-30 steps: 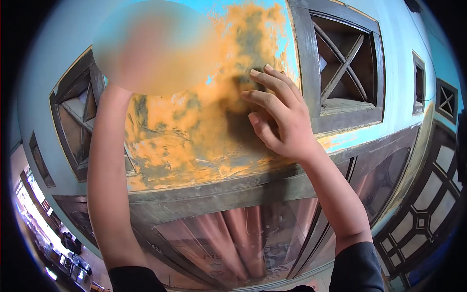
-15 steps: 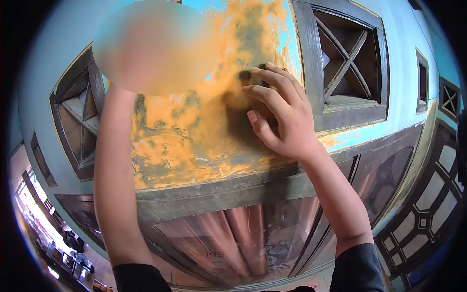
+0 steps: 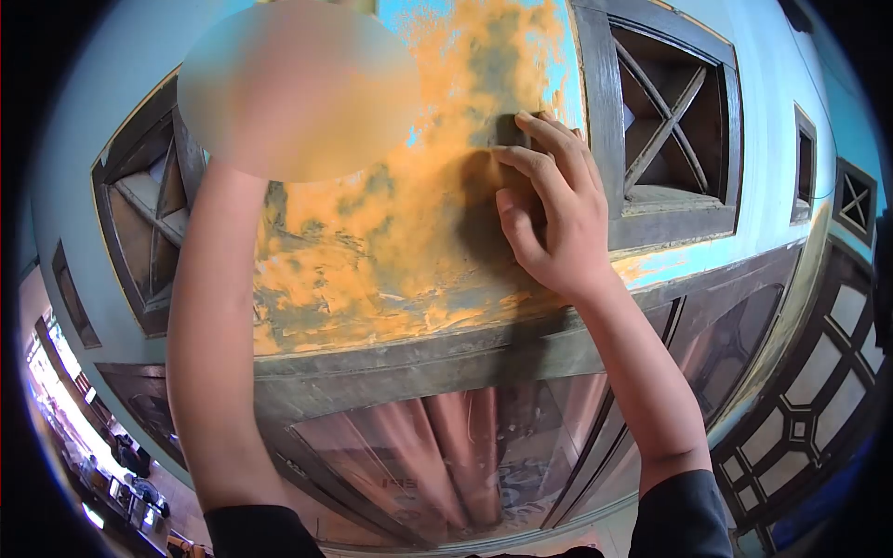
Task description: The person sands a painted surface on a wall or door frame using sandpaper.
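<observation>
A wall patch with mottled orange, grey and light blue paint faces me. My right hand is against its right side, fingers spread and slightly bent, with nothing seen in it. Its shadow falls on the paint to the left. My left arm reaches up along the left side of the patch. A blurred oval covers my left hand, so its fingers and anything in them are hidden.
Dark wooden vent frames with crossed bars stand on the right and left. Below the patch runs a wooden ledge over a glass pane with pinkish curtains. A panelled door is at far right.
The view has shifted slightly, and the wall sits a little further right and higher. My right hand has moved slightly right and up in view. My left hand stays hidden by the blur.
</observation>
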The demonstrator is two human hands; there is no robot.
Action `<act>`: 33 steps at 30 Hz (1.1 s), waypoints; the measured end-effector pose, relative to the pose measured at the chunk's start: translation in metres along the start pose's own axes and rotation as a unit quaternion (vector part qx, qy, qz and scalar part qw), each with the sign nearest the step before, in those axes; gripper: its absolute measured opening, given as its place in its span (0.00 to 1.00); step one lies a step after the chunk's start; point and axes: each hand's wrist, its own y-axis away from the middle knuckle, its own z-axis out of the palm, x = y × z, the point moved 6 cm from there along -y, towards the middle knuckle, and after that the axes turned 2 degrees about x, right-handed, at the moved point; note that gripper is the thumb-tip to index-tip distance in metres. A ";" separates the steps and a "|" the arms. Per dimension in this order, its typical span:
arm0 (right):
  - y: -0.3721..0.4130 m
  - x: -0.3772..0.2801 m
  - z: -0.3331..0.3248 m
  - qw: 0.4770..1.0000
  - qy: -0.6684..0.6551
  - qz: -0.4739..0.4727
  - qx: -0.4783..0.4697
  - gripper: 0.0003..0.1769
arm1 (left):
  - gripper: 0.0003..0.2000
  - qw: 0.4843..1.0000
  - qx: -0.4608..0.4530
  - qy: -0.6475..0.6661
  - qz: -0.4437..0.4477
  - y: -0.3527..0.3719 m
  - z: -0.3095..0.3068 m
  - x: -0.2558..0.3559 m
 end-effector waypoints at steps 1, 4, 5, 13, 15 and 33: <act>0.000 -0.001 0.001 1.000 0.004 -0.001 0.003 0.21 | 0.30 1.000 0.008 -0.003 -0.014 -0.004 0.003 -0.001; 0.000 -0.002 0.001 1.000 0.018 -0.004 0.002 0.21 | 0.29 1.000 0.011 -0.010 0.018 0.005 0.013 0.022; 0.000 -0.002 0.001 1.000 0.025 -0.006 -0.003 0.21 | 0.29 0.997 0.001 -0.009 0.077 0.023 0.010 0.046; 0.000 -0.003 0.003 0.999 0.033 -0.005 -0.013 0.20 | 0.30 0.999 0.009 0.034 -0.041 -0.012 -0.005 -0.011; 0.000 -0.003 0.003 0.999 0.036 -0.001 -0.016 0.20 | 0.29 0.999 0.030 0.025 -0.028 -0.005 0.000 0.006; 0.002 -0.002 0.004 0.999 0.039 -0.005 -0.008 0.18 | 0.27 0.979 0.078 -0.054 0.182 0.018 0.025 0.056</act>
